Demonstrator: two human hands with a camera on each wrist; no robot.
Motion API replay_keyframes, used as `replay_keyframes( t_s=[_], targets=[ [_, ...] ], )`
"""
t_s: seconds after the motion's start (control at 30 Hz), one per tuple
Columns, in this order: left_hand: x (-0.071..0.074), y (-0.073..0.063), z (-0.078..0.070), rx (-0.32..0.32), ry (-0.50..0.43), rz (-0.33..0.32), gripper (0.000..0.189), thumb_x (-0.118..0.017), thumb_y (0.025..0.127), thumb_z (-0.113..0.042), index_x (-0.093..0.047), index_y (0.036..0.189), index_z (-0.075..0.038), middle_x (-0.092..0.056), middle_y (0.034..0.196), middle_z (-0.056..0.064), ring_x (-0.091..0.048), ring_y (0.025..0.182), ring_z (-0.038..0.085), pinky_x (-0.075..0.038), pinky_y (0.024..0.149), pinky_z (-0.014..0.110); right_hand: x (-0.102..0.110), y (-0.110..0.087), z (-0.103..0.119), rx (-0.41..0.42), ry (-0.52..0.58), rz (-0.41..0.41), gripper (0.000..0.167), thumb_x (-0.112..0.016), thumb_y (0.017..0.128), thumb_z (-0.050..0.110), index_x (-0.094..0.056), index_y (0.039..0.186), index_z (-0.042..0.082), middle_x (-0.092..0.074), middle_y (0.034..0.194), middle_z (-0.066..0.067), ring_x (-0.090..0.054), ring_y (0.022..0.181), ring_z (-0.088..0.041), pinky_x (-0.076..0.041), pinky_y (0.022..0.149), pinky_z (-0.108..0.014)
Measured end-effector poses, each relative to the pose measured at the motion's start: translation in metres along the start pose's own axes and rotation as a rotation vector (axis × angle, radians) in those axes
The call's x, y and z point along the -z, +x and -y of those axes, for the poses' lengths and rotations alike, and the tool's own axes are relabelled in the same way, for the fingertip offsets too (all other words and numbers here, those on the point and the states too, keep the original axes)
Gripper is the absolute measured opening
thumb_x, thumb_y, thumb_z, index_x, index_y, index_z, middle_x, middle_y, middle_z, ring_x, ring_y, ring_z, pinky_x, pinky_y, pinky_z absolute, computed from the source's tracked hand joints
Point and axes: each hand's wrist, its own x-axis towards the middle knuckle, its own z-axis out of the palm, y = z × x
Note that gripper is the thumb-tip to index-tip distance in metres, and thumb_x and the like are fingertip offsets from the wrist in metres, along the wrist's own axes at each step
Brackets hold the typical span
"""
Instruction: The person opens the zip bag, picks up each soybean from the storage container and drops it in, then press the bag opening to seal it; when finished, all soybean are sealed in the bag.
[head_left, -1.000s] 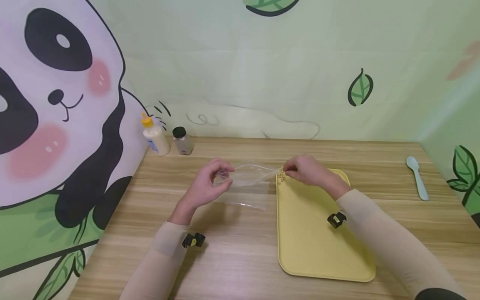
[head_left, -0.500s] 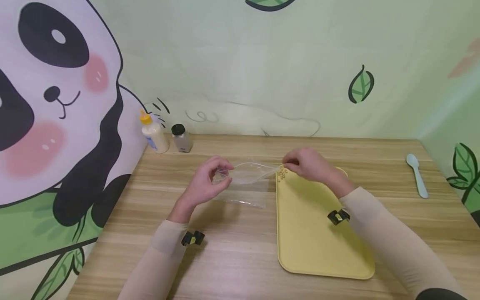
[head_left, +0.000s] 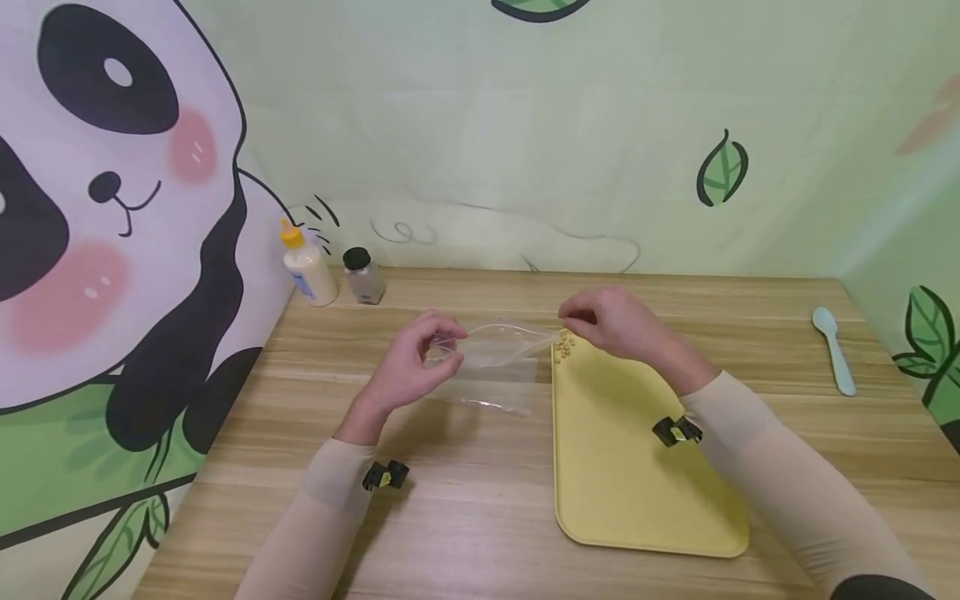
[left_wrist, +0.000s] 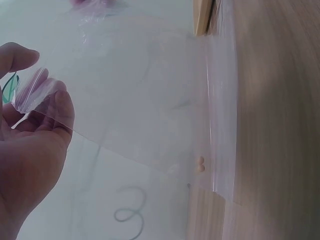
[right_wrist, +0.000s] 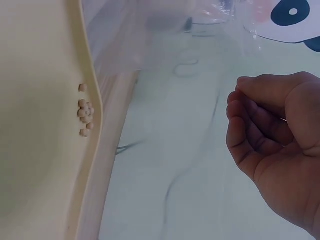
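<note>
My left hand (head_left: 420, 358) grips one end of a clear zip bag (head_left: 495, 392), thumb and fingers apart, and the bag's mouth gapes. In the left wrist view the left fingers (left_wrist: 62, 107) show through the plastic, and two small tan bead-like pieces (left_wrist: 200, 164) lie at the bag's bottom edge. My right hand (head_left: 611, 321) is raised over the far left corner of a yellow tray (head_left: 637, 467), beside the bag's right end. Its thumb and index fingertips (right_wrist: 242, 82) meet in a pinch; I cannot tell whether a piece is between them. Several tan bead-like pieces (right_wrist: 86, 112) cluster in that tray corner.
A white squeeze bottle (head_left: 313, 279) with a yellow cap and a small black-lidded jar (head_left: 365, 279) stand at the back left. A pale blue spoon (head_left: 834, 350) lies at the right. Behind the wooden table (head_left: 465, 517) rises a printed wall (head_left: 480, 167).
My right hand has lifted from the tray corner and shifted slightly left toward the bag, fingertips still together. My left hand has kept its hold on the bag. The head view has shifted slightly.
</note>
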Motion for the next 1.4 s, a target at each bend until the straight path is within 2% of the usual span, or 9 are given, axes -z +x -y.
replay_keyframes(
  t_s=[0.27,0.4,0.5,0.6,0.7,0.8,0.93,1.17,1.4],
  targets=[
    [0.000,0.000,-0.004,0.033,0.000,0.001,0.026,-0.066,0.080,0.011,-0.063,0.106,0.005,-0.059,0.107,0.023,-0.056,0.093,0.024,-0.052,0.088,0.029,0.006,0.004,0.011,0.016,-0.014,-0.016,0.012,-0.068,0.089,0.011,-0.074,0.097,0.004,-0.074,0.096,-0.008,-0.069,0.085,-0.020,-0.058,0.075,-0.036],
    [-0.001,0.000,-0.003,0.032,0.000,0.003,0.026,-0.066,0.081,0.011,-0.063,0.106,0.005,-0.059,0.106,0.023,-0.057,0.094,0.032,-0.052,0.088,0.030,0.009,0.005,0.019,0.027,-0.011,-0.026,0.013,-0.069,0.089,0.012,-0.074,0.098,0.004,-0.074,0.096,-0.008,-0.069,0.084,-0.019,-0.059,0.074,-0.036],
    [-0.001,-0.001,0.002,0.029,-0.003,0.001,0.027,-0.066,0.080,0.011,-0.063,0.106,0.003,-0.059,0.105,0.020,-0.057,0.095,0.037,-0.052,0.087,0.026,0.008,0.006,0.025,0.066,-0.013,-0.053,0.011,-0.070,0.088,0.011,-0.074,0.096,0.004,-0.074,0.093,-0.007,-0.069,0.081,-0.017,-0.058,0.071,-0.034],
    [-0.002,-0.001,0.002,0.044,0.004,0.003,0.027,-0.066,0.080,0.012,-0.062,0.107,0.005,-0.059,0.107,0.022,-0.058,0.095,0.036,-0.051,0.088,0.023,0.007,0.007,0.028,0.128,-0.011,-0.088,0.010,-0.071,0.086,0.010,-0.075,0.094,0.004,-0.074,0.091,-0.006,-0.068,0.077,-0.016,-0.058,0.067,-0.031],
    [-0.002,0.000,-0.004,0.044,0.012,0.008,0.027,-0.065,0.080,0.013,-0.061,0.106,0.008,-0.058,0.107,0.028,-0.057,0.094,0.036,-0.051,0.088,0.024,0.005,0.009,0.032,0.181,-0.010,-0.122,0.008,-0.072,0.086,0.009,-0.075,0.092,0.005,-0.074,0.089,-0.005,-0.066,0.074,-0.014,-0.056,0.064,-0.030],
    [-0.001,0.000,-0.017,0.038,0.021,0.012,0.025,-0.064,0.080,0.014,-0.060,0.105,0.010,-0.057,0.105,0.029,-0.057,0.093,0.034,-0.052,0.088,0.028,0.005,0.010,0.036,0.201,0.002,-0.137,0.008,-0.072,0.086,0.009,-0.075,0.093,0.006,-0.074,0.088,-0.004,-0.064,0.070,-0.012,-0.055,0.061,-0.028],
    [0.000,-0.001,-0.032,0.032,0.030,0.010,0.024,-0.063,0.080,0.013,-0.061,0.104,0.010,-0.058,0.104,0.025,-0.057,0.091,0.024,-0.053,0.087,0.033,0.002,0.011,0.041,0.199,0.022,-0.126,0.009,-0.071,0.087,0.010,-0.074,0.094,0.005,-0.073,0.088,-0.004,-0.063,0.069,-0.011,-0.053,0.059,-0.027],
    [0.001,0.001,-0.036,0.036,0.000,0.015,0.024,-0.063,0.080,0.014,-0.060,0.104,0.011,-0.057,0.105,0.030,-0.056,0.094,0.046,-0.053,0.089,0.038,-0.002,0.014,0.043,0.172,0.034,-0.104,0.012,-0.071,0.088,0.013,-0.074,0.095,0.004,-0.073,0.090,-0.004,-0.064,0.072,-0.012,-0.055,0.061,-0.026],
    [0.000,0.000,-0.035,0.036,0.000,0.012,0.024,-0.064,0.080,0.014,-0.061,0.104,0.011,-0.057,0.104,0.027,-0.057,0.093,0.039,-0.053,0.088,0.035,-0.002,0.013,0.042,0.161,0.055,-0.102,0.012,-0.071,0.088,0.013,-0.073,0.095,0.004,-0.072,0.087,-0.003,-0.063,0.070,-0.011,-0.054,0.060,-0.026]
  ],
)
